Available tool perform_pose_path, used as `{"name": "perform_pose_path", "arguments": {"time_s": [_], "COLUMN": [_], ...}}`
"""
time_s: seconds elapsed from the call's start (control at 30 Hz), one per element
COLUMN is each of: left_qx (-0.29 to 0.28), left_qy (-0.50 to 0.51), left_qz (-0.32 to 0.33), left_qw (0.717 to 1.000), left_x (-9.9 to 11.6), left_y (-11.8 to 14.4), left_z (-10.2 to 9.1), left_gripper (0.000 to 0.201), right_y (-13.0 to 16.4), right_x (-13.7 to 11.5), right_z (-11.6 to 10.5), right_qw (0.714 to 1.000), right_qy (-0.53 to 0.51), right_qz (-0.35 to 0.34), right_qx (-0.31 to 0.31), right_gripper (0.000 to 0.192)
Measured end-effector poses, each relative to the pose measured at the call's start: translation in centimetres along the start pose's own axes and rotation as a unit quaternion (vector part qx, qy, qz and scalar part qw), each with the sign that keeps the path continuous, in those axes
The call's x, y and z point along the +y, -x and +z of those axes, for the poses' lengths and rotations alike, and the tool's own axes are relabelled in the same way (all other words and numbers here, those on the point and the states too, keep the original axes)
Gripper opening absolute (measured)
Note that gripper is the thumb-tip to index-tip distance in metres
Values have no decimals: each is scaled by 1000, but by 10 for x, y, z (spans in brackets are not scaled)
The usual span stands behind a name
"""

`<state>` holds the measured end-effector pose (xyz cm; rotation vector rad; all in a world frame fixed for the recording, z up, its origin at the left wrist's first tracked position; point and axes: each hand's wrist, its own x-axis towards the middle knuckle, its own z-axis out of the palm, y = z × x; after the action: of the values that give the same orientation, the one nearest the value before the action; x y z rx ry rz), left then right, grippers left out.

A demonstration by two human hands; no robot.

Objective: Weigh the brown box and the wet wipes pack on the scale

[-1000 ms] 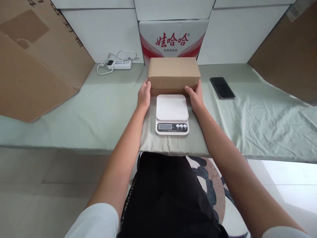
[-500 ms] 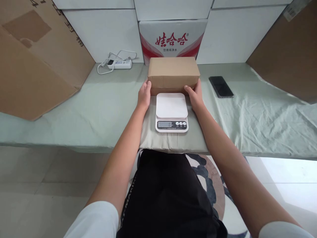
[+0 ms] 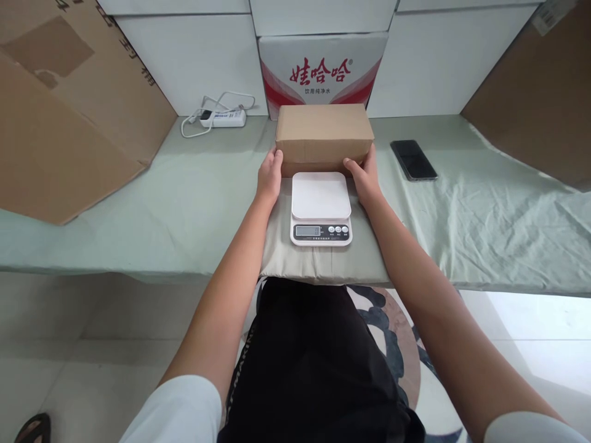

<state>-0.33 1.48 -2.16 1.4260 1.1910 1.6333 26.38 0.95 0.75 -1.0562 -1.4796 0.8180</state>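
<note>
a person's two bare hands grip a closed brown box by its lower near corners on a table draped in pale green cloth. the left hand presses flat against the box's left end, fingers together and pointing away, thumb up along the near corner; the right hand wraps the right end, thumb across the near face, fingers hidden behind the side. whether the box rests on the cloth or is raised a little cannot be told. the box lies level, long side toward the camera, just behind a white scale that sits between the two wrists, its platform bare, its small display and three round buttons facing the person; the digits are too small to read. the near edge of the box looks to touch or nearly touch the back of the scale. behind the box stands a white carton with red chinese characters and red bands, against a wall of white blocks. a white power strip with a coiled cord lies at the back left. a dark phone lies face up to the right of the box, well clear of the right hand. large brown cardboard sheets lean at both sides, one on the left and one on the right. black clothing shows at the bottom centre, and a dark shoe peeks in at the lower left corner on the tiled floor.
</note>
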Motion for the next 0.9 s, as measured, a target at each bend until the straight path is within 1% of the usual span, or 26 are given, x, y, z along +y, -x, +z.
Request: {"name": "perform_pose_path", "arguments": {"time_s": [0.07,0.13,0.2,0.27,0.33,0.4,0.5,0.6,0.67,0.73,0.9], "left_qx": [-12,-17,-14,-9,-2,10,24,3,-7,-7,-3], "left_qy": [-1,1,3,3,4,9,14,22,27,34,46], "left_qz": [-11,-7,15,45,77,102,103,86,77,68,38], "left_qw": [1000,1000,1000,999,997,995,994,996,997,997,998], "left_x": [6,14,24,37,54,69,84,86,85,83,83], "left_y": [2,3,6,13,27,49,90,125,137,140,135], "left_z": [0,1,2,2,1,-1,-8,-15,-16,-15,-13], "left_gripper": [77,79,81,84,84,84,84,76,72,69,66], "right_y": [1,2,5,13,26,47,83,109,116,117,115], "right_x": [-1,-5,-13,-26,-41,-54,-59,-52,-48,-48,-54], "right_z": [0,-1,-2,-4,-10,-18,-31,-41,-44,-44,-43], "right_qw": [1000,999,999,998,996,995,995,995,995,995,995], "right_qy": [-3,8,26,34,33,40,54,51,56,64,86], "right_qz": [-10,-15,-28,-57,-86,-95,-83,-80,-77,-72,-59], "right_qx": [-13,-33,-36,-16,4,7,-10,-17,-4,4,9], "right_gripper": [129,135,132,130,128,124,118,110,109,108,106]}}
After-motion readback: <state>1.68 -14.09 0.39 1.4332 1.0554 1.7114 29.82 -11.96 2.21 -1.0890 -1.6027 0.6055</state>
